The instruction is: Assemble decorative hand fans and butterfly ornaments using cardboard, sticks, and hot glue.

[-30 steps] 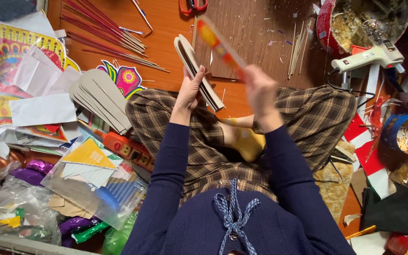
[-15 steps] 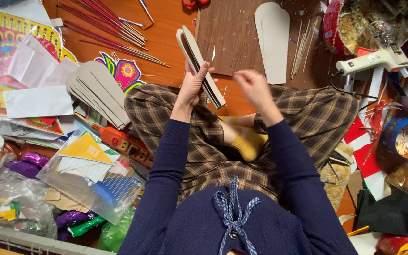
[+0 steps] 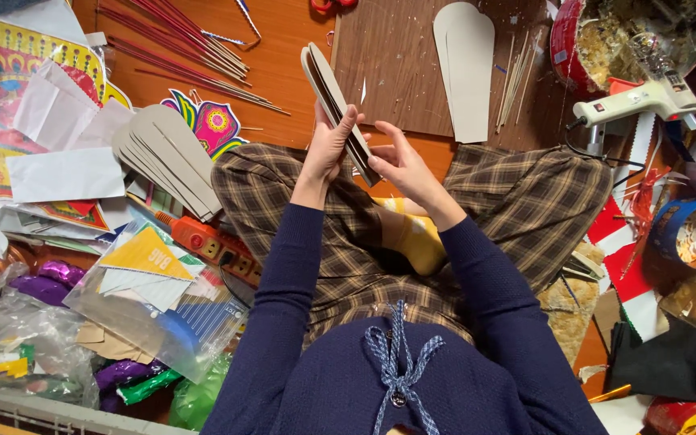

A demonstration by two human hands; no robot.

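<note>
Over a cluttered orange floor [image 3: 283, 48], both hands [image 3: 328, 149] [image 3: 400, 161] pinch stacked card pieces [image 3: 336, 97].

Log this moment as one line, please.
left hand: holds card stack | right hand: touching stack | glue gun: idle on floor

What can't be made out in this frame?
- Head view: how many pieces the card stack holds; seen edge-on, left hand covers its lower end.
- Right hand fingertips: hidden behind the stack.
- Scissors: cut off by the top edge.
- Red bowl contents: too small and blurred.
</note>
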